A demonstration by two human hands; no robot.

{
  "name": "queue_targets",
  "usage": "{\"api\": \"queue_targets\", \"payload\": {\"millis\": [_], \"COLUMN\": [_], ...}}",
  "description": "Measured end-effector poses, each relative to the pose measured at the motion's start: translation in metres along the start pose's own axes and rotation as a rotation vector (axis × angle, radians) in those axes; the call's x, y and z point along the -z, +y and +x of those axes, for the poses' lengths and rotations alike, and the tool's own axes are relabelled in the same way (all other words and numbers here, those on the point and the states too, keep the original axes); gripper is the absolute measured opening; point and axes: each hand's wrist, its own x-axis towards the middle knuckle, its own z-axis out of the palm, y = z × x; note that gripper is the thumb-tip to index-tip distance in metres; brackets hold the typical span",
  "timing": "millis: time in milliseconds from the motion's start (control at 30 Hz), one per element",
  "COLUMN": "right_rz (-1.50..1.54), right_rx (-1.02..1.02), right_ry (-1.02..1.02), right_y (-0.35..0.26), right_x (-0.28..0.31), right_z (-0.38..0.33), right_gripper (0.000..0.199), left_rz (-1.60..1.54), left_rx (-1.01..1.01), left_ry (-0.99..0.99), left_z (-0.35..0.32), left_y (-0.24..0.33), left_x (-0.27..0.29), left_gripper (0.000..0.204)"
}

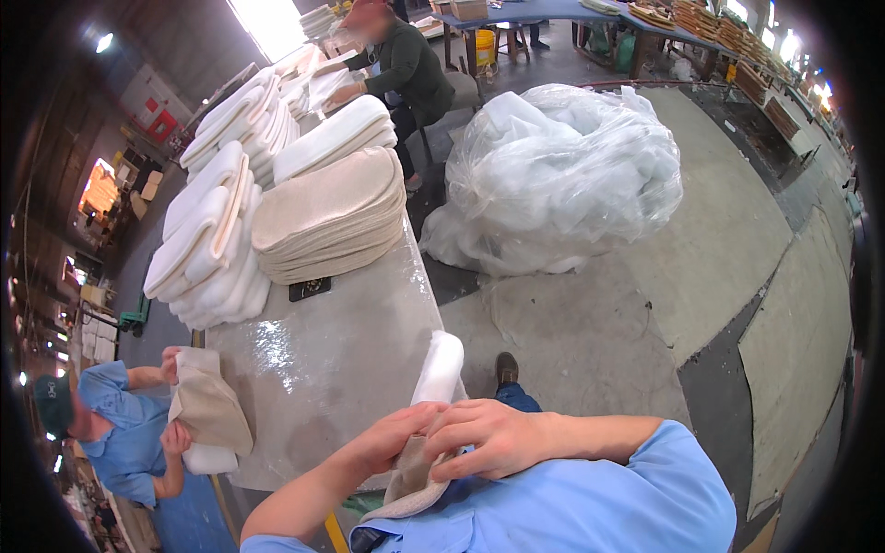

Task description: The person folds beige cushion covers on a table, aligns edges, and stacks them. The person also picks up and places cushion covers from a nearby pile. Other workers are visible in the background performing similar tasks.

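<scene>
Close to my body, my left hand (398,437) and my right hand (490,437) meet with bent fingers on a beige fabric piece (408,475). The fabric hangs down from my fingers against my blue shirt. Out past my fingers sticks a folded or rolled strip of white padding (441,364). My right hand lies over the top edge of the fabric, and my left fingertips are partly hidden beside it. Whether the padding sits inside the fabric, I cannot tell.
On the grey table (323,369) stand a stack of beige fabric pieces (332,212), folded white padding (207,240) and a small black object (310,288). A large plastic-wrapped white bundle (562,175) rests on the floor. Two co-workers handle material, one at left (120,415), one farther back (410,74).
</scene>
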Motion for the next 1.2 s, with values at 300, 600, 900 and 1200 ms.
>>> {"api": "queue_targets", "payload": {"millis": [300,600,900,1200], "right_rz": [0.42,0.942,1.025,0.64], "right_rx": [-0.332,-1.058,-1.082,-1.104], "right_ry": [0.047,-0.103,0.053,0.246], "right_y": [0.004,0.068,0.075,0.044], "right_x": [0.021,-0.016,-0.044,-0.05], "right_z": [-0.001,-0.105,-0.131,-0.126], "right_gripper": [0.018,0.043,0.017,0.021], "left_rz": [0.328,0.899,1.044,0.865], "left_rx": [-0.277,-0.213,-0.061,0.337], "left_ry": [0.087,-0.052,-0.118,0.081], "left_z": [0.034,0.032,0.026,0.059], "left_y": [0.001,0.04,0.074,0.074], "left_x": [-0.001,-0.02,-0.026,-0.024], "left_gripper": [0.034,0.021,0.028,0.028]}}
